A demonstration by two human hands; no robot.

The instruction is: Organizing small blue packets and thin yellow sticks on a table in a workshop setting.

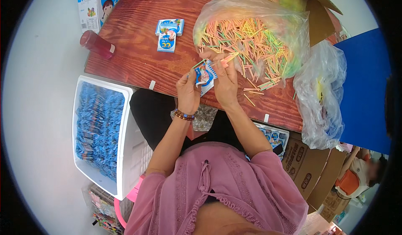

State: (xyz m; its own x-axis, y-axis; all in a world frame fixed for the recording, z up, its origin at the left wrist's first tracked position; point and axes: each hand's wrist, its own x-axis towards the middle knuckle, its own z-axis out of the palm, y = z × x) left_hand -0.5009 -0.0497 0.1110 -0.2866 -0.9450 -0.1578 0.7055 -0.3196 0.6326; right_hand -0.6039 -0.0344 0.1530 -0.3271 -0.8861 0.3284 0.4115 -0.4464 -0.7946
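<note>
Packet [205, 76], one, blue and white: between my hands, at 2 o'clock from the left, between 9 and 10 from the right.
Left hand [188, 91], mine: fingers closed, gripping the packet's near side.
Right hand [226, 83], mine: thumb and fingers closed on a few pink and yellow sticks [228, 60]; whether it also touches the packet, I cannot tell.
Clear plastic bag [228, 5], one, spilling pastel loose sticks [234, 32]: 1 o'clock from my hands.
Flat packets [167, 40], blue and white, grouped on the red-brown table [138, 38]: 11 o'clock.
</note>
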